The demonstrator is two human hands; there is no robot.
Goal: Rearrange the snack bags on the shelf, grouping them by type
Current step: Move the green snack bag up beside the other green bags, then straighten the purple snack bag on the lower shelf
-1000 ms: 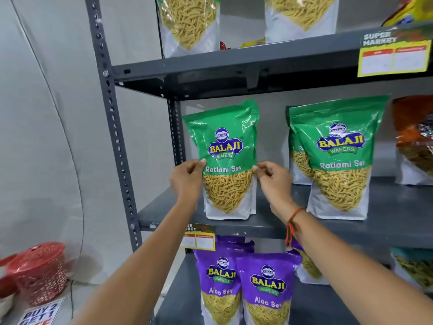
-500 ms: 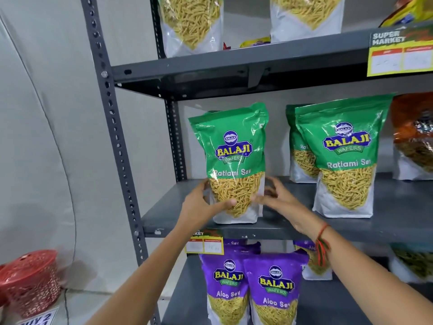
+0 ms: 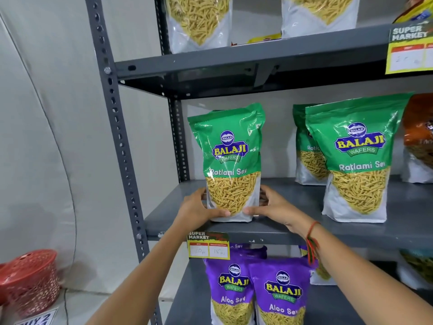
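head | left hand, right hand cupping green Ratlami Sev bag base

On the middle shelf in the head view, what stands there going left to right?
Ratlami Sev bag gripped low by left hand and right hand → front Ratlami Sev bag → orange bag at the frame edge.

I read "BALAJI WAFERS Ratlami Sev" on the green bags, "BALAJI WAFERS Aloo Sev" on the purple bags, "SUPER MARKET" on the shelf tags.
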